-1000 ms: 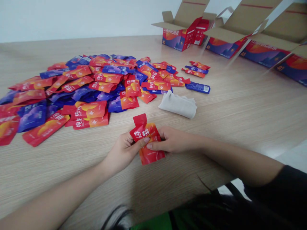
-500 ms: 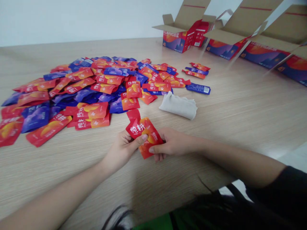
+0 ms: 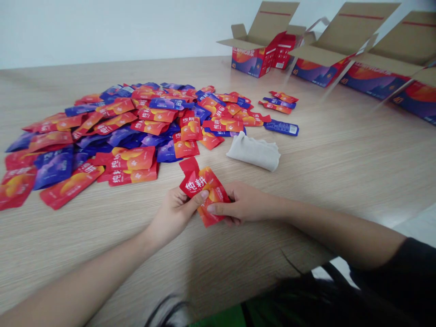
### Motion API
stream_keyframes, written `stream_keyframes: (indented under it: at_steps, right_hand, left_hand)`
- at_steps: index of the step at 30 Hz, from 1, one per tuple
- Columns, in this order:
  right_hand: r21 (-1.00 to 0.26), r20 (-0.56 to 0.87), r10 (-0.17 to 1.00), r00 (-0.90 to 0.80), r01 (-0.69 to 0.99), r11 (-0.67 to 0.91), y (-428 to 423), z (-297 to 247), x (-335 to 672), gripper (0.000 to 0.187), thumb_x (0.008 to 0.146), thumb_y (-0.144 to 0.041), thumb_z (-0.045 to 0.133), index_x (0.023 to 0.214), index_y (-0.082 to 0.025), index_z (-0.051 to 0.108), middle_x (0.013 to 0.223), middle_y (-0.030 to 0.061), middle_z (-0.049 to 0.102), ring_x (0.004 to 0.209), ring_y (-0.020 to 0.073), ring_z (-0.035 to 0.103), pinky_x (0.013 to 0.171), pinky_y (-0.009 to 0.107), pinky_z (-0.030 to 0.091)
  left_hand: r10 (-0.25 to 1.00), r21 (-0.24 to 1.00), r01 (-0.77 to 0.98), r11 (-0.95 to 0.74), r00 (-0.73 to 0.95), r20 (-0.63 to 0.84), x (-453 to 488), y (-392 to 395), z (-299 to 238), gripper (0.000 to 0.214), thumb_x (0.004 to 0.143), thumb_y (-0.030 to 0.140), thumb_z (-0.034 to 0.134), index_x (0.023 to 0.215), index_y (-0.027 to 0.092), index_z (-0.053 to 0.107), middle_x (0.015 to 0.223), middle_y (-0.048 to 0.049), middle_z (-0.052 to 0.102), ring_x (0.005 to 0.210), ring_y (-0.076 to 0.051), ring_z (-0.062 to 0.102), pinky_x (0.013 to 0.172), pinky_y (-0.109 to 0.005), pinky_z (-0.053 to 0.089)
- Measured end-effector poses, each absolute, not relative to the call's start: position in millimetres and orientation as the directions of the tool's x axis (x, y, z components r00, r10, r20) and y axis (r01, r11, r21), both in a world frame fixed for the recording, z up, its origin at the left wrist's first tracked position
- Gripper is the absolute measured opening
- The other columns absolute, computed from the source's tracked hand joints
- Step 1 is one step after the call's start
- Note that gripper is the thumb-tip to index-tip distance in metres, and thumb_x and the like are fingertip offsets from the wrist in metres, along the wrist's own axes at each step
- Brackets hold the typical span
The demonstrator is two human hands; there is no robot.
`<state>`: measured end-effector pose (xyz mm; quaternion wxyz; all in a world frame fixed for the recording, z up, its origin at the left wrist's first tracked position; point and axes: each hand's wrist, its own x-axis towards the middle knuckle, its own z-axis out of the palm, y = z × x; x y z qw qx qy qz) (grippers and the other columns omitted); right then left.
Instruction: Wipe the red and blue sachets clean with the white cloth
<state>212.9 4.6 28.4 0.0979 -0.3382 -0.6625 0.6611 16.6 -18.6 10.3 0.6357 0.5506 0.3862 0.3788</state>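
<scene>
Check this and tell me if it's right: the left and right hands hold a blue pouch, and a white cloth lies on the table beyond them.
The colour is wrong: the head view shows the left hand and right hand holding a red and orange pouch. The white cloth does lie on the table beyond them.

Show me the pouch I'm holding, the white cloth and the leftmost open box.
Held pouch (image 3: 214, 187): head view, on its orange printed front.
White cloth (image 3: 254, 152): head view, middle of its upper side.
Leftmost open box (image 3: 246, 62): head view, printed front panel.
</scene>
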Motion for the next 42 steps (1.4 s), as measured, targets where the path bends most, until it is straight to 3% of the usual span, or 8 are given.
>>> stream_keyframes:
  at_steps: [6,11,21,32,42]
  right_hand:
    - [-0.922,-0.334,0.539,-0.773,0.387,-0.016,8.1,31.1,216.7,0.044,0.093,-0.04,0.056,0.056,-0.018,0.052,0.046,-0.0058,0.052,0.041,0.0062,0.046,0.047,0.02,0.037]
    - [-0.923,-0.343,0.447,-0.826,0.386,0.006,7.6,33.5,217.5,0.038,0.091,-0.037,0.059,0.059,-0.017,0.055,0.048,-0.0053,0.053,0.044,0.0072,0.049,0.049,0.02,0.039]
    - [-0.901,-0.389,0.489,-0.781,0.432,-0.027,2.4,35.0,212.5,0.041,0.086,-0.054,0.062,0.069,-0.017,0.061,0.054,-0.0045,0.057,0.047,0.007,0.051,0.048,0.018,0.039]
    - [-0.898,-0.409,0.5,-0.763,0.433,-0.075,3.4,34.3,212.0,0.029,0.088,-0.04,0.063,0.072,-0.016,0.062,0.058,-0.0025,0.063,0.048,0.0081,0.055,0.048,0.019,0.044]
    - [-0.867,-0.396,0.538,-0.744,0.495,0.047,2.7,36.2,210.7,0.028,0.09,-0.032,0.061,0.067,-0.016,0.061,0.055,-0.0027,0.06,0.05,0.0093,0.057,0.048,0.019,0.042]
  left_hand:
    - [0.929,0.994,0.1,0.049,0.361,-0.082,9.7,-18.7,10.6,0.035,0.086,0.046,0.064,0.064,0.018,0.061,0.054,0.0026,0.059,0.048,-0.011,0.054,0.047,-0.021,0.045]
    - [0.946,0.986,0.087,0.142,0.282,-0.161,10.1,-21.1,10.9,0.029,0.082,0.046,0.068,0.074,0.018,0.062,0.065,0.0005,0.066,0.056,-0.014,0.061,0.052,-0.025,0.051]
    - [0.969,0.992,0.1,0.072,0.229,-0.094,20.4,-23.9,10.6,0.031,0.079,0.045,0.07,0.068,0.02,0.056,0.061,0.0047,0.059,0.053,-0.011,0.054,0.049,-0.021,0.047]
    - [0.964,0.993,0.073,0.091,0.242,-0.106,21.2,-25.3,9.3,0.031,0.08,0.045,0.07,0.07,0.02,0.055,0.061,0.0044,0.059,0.054,-0.012,0.056,0.052,-0.023,0.049]
    - [0.965,0.992,0.093,0.082,0.239,-0.102,17.9,-25.0,6.5,0.031,0.083,0.044,0.066,0.068,0.02,0.057,0.059,0.0044,0.059,0.05,-0.01,0.052,0.046,-0.02,0.045]
